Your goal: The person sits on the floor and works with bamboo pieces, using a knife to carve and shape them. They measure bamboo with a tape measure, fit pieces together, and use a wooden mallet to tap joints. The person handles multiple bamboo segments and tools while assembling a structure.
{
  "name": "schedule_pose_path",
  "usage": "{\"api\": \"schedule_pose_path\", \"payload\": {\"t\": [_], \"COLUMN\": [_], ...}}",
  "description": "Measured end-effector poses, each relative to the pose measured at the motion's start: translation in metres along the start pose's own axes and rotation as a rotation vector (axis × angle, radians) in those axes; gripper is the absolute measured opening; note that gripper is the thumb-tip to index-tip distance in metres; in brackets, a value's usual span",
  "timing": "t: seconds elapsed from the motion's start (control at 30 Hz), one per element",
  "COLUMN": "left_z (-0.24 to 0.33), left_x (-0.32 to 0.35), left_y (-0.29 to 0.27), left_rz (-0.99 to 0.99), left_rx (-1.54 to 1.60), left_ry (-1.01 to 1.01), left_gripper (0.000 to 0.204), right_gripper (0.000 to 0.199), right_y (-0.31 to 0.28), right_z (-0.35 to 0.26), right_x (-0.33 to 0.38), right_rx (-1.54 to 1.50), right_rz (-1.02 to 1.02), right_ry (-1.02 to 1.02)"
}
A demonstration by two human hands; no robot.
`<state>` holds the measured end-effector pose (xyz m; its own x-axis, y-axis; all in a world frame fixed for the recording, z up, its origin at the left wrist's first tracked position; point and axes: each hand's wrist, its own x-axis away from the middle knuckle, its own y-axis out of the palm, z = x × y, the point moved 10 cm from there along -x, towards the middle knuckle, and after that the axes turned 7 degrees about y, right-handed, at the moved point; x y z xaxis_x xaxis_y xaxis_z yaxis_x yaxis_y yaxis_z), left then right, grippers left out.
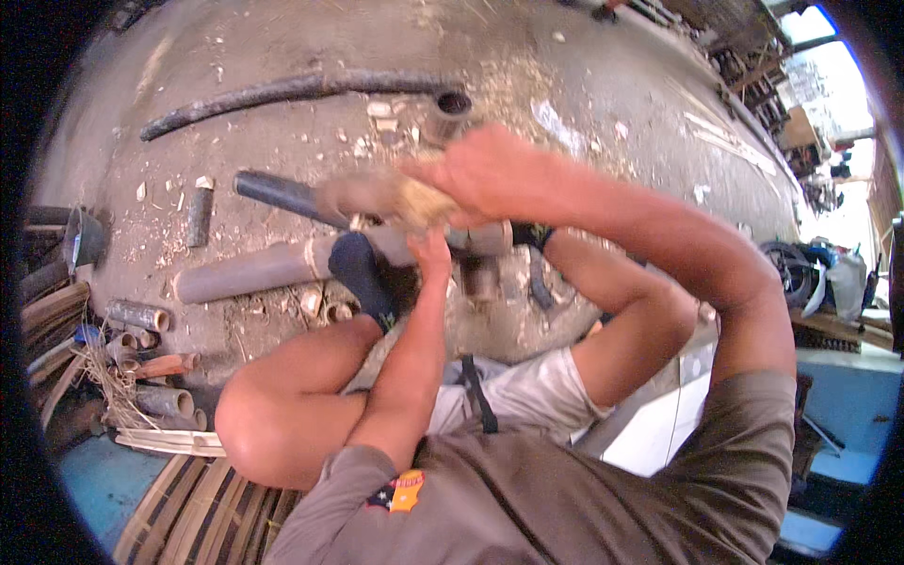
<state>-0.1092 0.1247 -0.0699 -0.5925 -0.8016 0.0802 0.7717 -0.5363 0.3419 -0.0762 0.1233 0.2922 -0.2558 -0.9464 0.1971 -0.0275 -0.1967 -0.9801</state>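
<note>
A short, pale yellowish piece of wood or bamboo (422, 203) is between my two hands. My left hand (431, 250) pinches its lower end, just above the thick bamboo pole (254, 273) on the ground. From the right, my right hand (485, 174) comes over the pale piece, closed and smeared by motion. A brownish blurred shape (363, 195) extends leftward from the hands; its kind cannot be made out. My left foot in a dark sock (356, 268) rests against the thick pole. Behind the blur lies a dark bamboo tube (278, 194).
A long dark pole (301, 89) lies across the floor ahead, beside an upright hollow bamboo piece (452, 105). Wood chips (508, 85) are scattered around. Cut bamboo tubes (165, 403) are heaped at the left, near a grey bucket (85, 237). A slatted bamboo surface (193, 508) is at lower left.
</note>
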Motion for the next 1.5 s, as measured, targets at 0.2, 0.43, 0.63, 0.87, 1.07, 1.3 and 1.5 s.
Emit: {"api": "schedule_pose_path", "payload": {"t": [0.2, 0.43, 0.63, 0.87, 1.07, 1.3, 1.5], "left_z": [0.014, 0.011, 0.043, 0.115, 0.143, 0.110, 0.090], "left_x": [0.013, 0.030, 0.041, 0.072, 0.129, 0.057, -0.004], "left_y": [0.007, 0.031, 0.047, 0.128, 0.208, 0.212, 0.132], "left_rz": [-0.071, 0.118, 0.072, -0.307, -0.595, -0.555, -0.299], "left_rx": [-0.033, 0.342, 0.040, -0.206, 0.070, -0.195, -0.096], "left_ry": [-0.018, -0.232, -0.206, 0.203, 0.287, -0.123, -0.290], "left_gripper": [0.049, 0.025, 0.018, 0.028, 0.040, 0.034, 0.033], "right_gripper": [0.074, 0.088, 0.089, 0.085, 0.080, 0.082, 0.087], "right_y": [-0.129, 0.056, 0.005, 0.047, 0.090, 0.125, 0.153], "right_z": [-0.033, 0.051, 0.092, 0.077, 0.054, 0.048, 0.055], "right_x": [0.006, 0.108, 0.222, 0.321, 0.363, 0.446, 0.444], "right_rx": [-0.300, -0.296, -0.867, -1.188, -1.154, -1.047, -0.928], "right_rz": [0.498, -0.026, 0.449, 0.886, 0.953, 1.263, 0.972], "right_ry": [0.092, 0.445, 0.852, 0.969, 1.202, 1.211, 1.334]}}
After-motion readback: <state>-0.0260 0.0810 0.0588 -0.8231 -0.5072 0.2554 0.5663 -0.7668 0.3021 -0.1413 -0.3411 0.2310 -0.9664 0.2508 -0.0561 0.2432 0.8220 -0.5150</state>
